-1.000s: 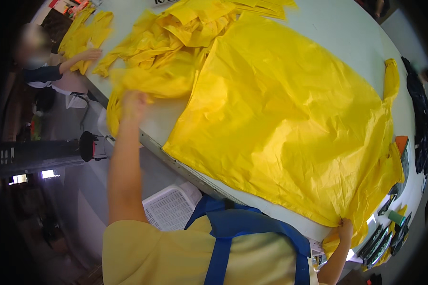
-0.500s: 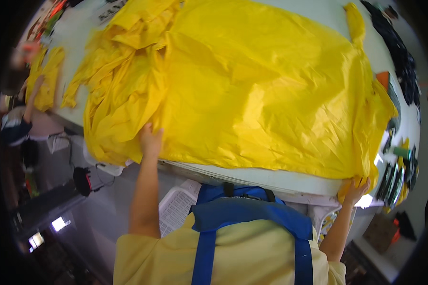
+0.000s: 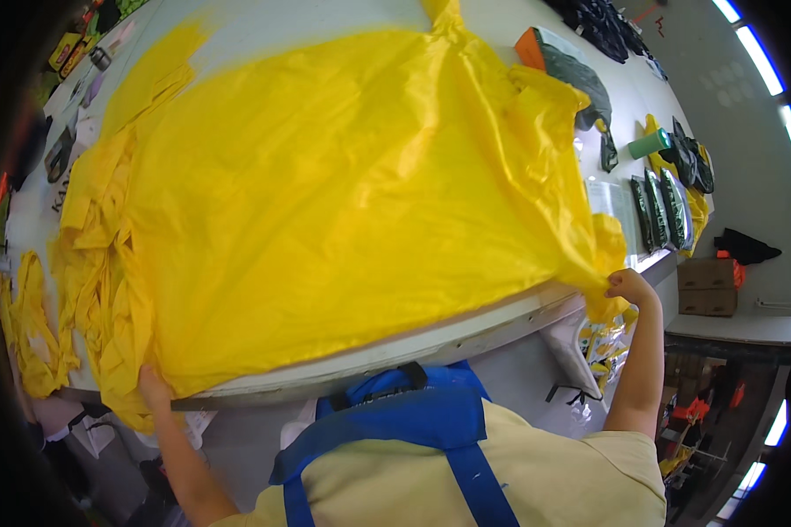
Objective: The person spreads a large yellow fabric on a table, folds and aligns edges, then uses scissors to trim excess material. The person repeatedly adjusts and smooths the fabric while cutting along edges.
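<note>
A large yellow raincoat (image 3: 343, 202) of shiny, thin fabric lies spread across the table, its body creased and mostly flat. My left hand (image 3: 156, 388) holds its near left edge, beside a bunched heap of yellow folds (image 3: 105, 228); the fingertips are partly hidden by the cloth. With fingers closed, my right hand (image 3: 631, 286) pinches the near right corner and draws it taut past the table's edge. A gathered strip of the same fabric runs up the right side, and a narrow piece reaches toward the far edge.
Dark packets (image 3: 664, 211), a green cylinder (image 3: 649, 143) and a grey-green bundle (image 3: 580, 83) lie on the table (image 3: 387, 356) to the right. Black cloth (image 3: 593, 22) sits farther back. Cardboard boxes (image 3: 707, 285) stand beyond the right end. More yellow cloth (image 3: 33, 325) lies far left.
My view has turned to the right. My right hand has pulled the raincoat's near right corner outward, stretching it to a point. My left hand stays at the near left edge, beside the bunched folds.
</note>
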Action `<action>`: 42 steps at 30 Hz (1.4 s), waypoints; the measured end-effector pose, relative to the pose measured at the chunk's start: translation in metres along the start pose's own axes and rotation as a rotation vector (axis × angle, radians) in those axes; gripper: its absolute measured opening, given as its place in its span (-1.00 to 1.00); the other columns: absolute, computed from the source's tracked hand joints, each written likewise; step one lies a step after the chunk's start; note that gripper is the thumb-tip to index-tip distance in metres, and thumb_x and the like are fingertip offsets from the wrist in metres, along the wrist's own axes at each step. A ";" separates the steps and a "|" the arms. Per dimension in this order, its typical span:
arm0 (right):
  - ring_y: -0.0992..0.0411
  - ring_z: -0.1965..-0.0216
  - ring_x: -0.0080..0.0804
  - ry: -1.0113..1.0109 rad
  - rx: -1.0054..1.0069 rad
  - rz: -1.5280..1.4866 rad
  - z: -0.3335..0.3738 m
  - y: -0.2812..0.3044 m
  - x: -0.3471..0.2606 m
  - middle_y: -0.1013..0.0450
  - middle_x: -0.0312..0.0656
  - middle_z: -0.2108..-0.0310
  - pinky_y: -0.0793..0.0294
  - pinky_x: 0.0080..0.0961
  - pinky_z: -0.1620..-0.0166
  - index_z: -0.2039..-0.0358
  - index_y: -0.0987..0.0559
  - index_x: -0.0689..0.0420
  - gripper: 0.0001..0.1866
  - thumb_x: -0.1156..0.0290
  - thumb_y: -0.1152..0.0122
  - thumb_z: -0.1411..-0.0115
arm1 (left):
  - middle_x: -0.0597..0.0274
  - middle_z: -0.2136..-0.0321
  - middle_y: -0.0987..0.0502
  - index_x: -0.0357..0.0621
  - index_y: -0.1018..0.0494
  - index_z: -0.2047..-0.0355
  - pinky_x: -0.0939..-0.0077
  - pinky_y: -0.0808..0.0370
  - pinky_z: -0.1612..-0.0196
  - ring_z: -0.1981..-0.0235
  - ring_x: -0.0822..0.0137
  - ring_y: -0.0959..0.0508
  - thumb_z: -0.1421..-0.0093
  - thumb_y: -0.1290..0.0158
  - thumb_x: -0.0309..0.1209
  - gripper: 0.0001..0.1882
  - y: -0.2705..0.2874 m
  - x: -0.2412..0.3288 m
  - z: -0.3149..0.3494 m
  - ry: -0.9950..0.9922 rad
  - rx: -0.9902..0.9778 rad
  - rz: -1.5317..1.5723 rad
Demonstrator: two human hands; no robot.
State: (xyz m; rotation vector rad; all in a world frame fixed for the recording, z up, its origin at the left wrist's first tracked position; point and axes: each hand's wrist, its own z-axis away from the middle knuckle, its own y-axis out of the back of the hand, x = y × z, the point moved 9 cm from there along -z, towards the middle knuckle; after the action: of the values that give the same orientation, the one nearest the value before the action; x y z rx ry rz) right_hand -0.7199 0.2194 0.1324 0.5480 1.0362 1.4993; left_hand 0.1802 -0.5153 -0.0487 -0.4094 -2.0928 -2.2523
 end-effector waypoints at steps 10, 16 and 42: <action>-0.42 0.07 -0.12 0.462 0.801 0.018 -0.259 0.159 -0.225 -0.40 -0.15 0.04 -0.42 -0.30 0.08 0.04 -0.47 -0.01 -0.69 0.28 0.05 -0.22 | -0.13 -0.28 0.05 -0.09 -0.10 -0.23 -0.18 0.11 -0.24 -0.27 -0.22 0.05 -0.11 -0.02 -0.13 -0.29 -0.048 0.525 0.200 -0.554 -0.035 0.015; -0.45 0.05 -0.09 0.121 0.466 0.411 -0.385 0.167 -0.259 -0.34 -0.09 -0.05 -0.47 -0.20 0.09 0.01 -0.46 0.04 -0.66 0.26 0.07 -0.23 | -0.08 -0.33 0.21 -0.11 -0.05 -0.26 -0.31 0.29 -0.21 -0.31 -0.23 0.23 -0.06 0.01 0.04 -0.17 -0.106 0.567 0.247 -0.406 -0.280 -0.274; -0.43 0.09 -0.04 0.019 0.301 0.330 -0.392 0.141 -0.015 -0.47 0.04 0.14 -0.42 -0.24 0.08 0.06 -0.47 0.15 -0.50 0.24 -0.25 0.02 | -0.12 -0.32 0.20 -0.15 -0.08 -0.23 -0.32 0.33 -0.21 -0.31 -0.25 0.26 -0.07 0.08 0.21 -0.11 -0.108 0.561 0.241 -0.493 -0.319 -0.241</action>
State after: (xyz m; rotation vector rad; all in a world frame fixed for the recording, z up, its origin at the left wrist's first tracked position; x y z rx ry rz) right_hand -1.1117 0.0988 0.0592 0.9558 1.2410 1.6439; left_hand -0.3440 -0.1846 -0.0183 -0.8469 -2.0643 -2.8887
